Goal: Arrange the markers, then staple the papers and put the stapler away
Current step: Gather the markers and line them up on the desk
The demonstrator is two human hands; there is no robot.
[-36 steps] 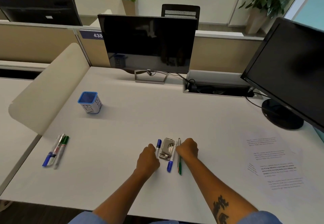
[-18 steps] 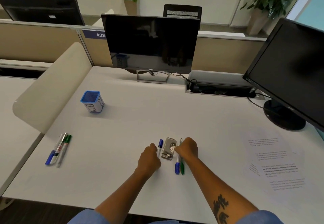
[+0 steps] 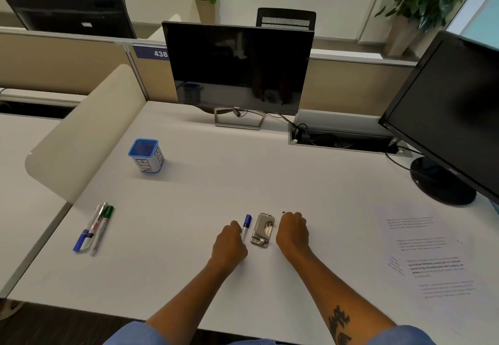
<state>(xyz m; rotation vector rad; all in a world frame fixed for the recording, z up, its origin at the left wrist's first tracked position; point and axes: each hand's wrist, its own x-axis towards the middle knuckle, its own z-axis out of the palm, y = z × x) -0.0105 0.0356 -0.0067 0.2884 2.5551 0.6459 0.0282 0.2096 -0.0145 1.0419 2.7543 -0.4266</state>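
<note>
A: Markers? Stapler?
B: Stapler (image 3: pixel 262 230) lies flat between both fists. Left hand (image 3: pixel 229 242) closed around blue-capped marker (image 3: pixel 246 226); right hand (image 3: pixel 293 232) closed, contents hidden. Three markers (image 3: pixel 94 228) far left; papers (image 3: pixel 429 258) right.

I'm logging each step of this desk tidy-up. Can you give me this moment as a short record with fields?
left hand: closed on a blue-capped marker lying left of the stapler
right hand: fisted right of the stapler, a thin tip showing above it; what it holds is hidden
stapler: on the desk between the hands, untouched
marker group: lying together near the desk's left edge
BIN cup: upright, nothing visible inside
papers: loose, spread at right
desk: white
</note>
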